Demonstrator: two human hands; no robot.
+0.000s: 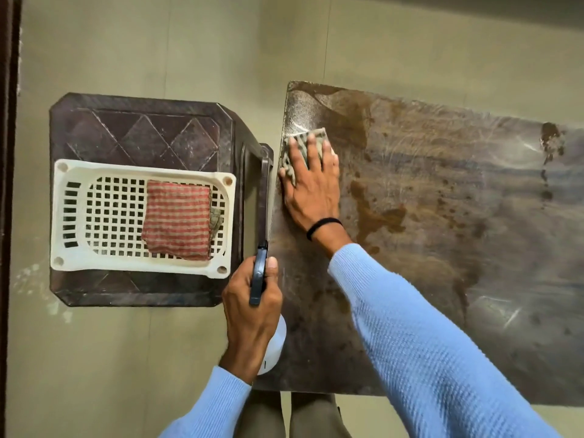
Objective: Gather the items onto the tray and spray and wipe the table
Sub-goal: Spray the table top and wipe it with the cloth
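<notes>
Closest in, the left hand (252, 314) gripped a white plastic spray bottle (258, 281) with a dark blue trigger head, fingers curled round its neck, at the near left edge of the worn, mottled brown table (442, 248). Further out, the right hand (311, 188) lay flat with fingers spread, pressing a grey-green patterned cloth (305, 142) onto the table near its far left corner. To the left, a white perforated plastic tray (68, 216) sat on a dark brown plastic stool (142, 128), holding a folded red-and-grey striped cloth (177, 219).
</notes>
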